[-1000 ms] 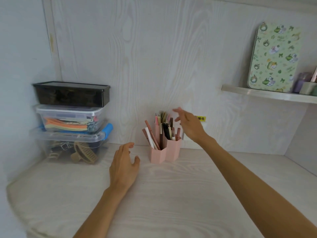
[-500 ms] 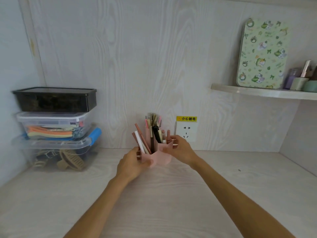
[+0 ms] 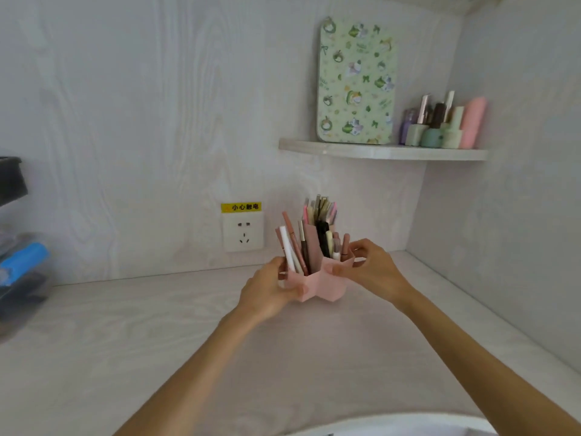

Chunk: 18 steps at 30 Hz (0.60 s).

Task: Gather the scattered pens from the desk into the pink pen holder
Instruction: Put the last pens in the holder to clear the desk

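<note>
The pink pen holder (image 3: 317,286) stands near the back of the pale wood desk (image 3: 157,341), to the right of a wall socket. Several pens (image 3: 314,237) stick up out of its compartments: white, pink, brown and black ones. My left hand (image 3: 267,291) grips the holder's left side. My right hand (image 3: 374,272) clasps its right side, thumb on the front wall. No loose pen shows on the desk.
A wall socket (image 3: 242,236) with a yellow label sits on the back wall. Stacked plastic boxes (image 3: 19,262) stand at the far left. A corner shelf (image 3: 377,151) carries a green patterned tin (image 3: 356,80) and small bottles (image 3: 443,124). A side wall closes the right.
Both hands reached in and closed on the pen holder. It has slid to the right along the desk, past the wall socket. The view has swung right.
</note>
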Tool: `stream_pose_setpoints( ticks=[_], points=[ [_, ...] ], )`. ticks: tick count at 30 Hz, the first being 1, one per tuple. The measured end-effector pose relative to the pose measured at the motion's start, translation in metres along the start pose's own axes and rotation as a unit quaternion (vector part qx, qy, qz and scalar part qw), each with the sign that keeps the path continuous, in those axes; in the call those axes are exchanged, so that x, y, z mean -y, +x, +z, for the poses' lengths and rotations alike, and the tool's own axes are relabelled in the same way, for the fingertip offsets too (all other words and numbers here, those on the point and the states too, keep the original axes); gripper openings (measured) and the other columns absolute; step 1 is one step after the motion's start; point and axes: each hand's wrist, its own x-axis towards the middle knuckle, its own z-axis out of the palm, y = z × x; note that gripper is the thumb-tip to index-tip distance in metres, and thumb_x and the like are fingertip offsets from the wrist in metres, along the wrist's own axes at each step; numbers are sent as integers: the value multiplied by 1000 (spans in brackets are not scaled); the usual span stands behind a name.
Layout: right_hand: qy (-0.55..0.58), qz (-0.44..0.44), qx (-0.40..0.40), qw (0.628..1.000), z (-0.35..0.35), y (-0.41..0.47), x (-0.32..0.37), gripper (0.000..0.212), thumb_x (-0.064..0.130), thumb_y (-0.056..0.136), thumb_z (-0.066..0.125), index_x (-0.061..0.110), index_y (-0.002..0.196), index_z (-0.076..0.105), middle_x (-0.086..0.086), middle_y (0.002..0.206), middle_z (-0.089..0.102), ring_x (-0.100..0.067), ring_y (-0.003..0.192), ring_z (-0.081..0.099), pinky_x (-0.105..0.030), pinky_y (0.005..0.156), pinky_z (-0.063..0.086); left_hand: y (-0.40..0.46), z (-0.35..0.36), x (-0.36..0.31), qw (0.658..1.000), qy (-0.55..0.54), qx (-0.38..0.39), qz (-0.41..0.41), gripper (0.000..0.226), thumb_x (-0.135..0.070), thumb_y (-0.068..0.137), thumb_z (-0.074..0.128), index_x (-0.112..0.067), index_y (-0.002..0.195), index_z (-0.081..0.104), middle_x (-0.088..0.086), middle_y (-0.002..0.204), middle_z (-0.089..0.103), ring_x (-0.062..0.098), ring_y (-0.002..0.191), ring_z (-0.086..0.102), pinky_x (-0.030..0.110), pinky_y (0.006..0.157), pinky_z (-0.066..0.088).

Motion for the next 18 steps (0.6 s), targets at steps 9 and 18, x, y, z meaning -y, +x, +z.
stream_pose_setpoints(
  ticks=[9,18],
  points=[
    [-88,61,-120,987,-73,2,-72,62,39,69,78,10,117,51,-5,117,63,-15,85,58,-26,72,49,54,104,-48,991,-2,118,63,66,-39,84,64,-24,140,33,0,138,50,23,126,47,39,100,42],
    [-156,25,-241,957,-72,37,-84,53,29,69,76,14,109,45,-3,106,56,-22,87,57,-30,65,44,100,139,-64,997,36,16,63,55,-38,85,63,-25,134,44,-2,131,57,21,117,56,39,92,48]
  ],
)
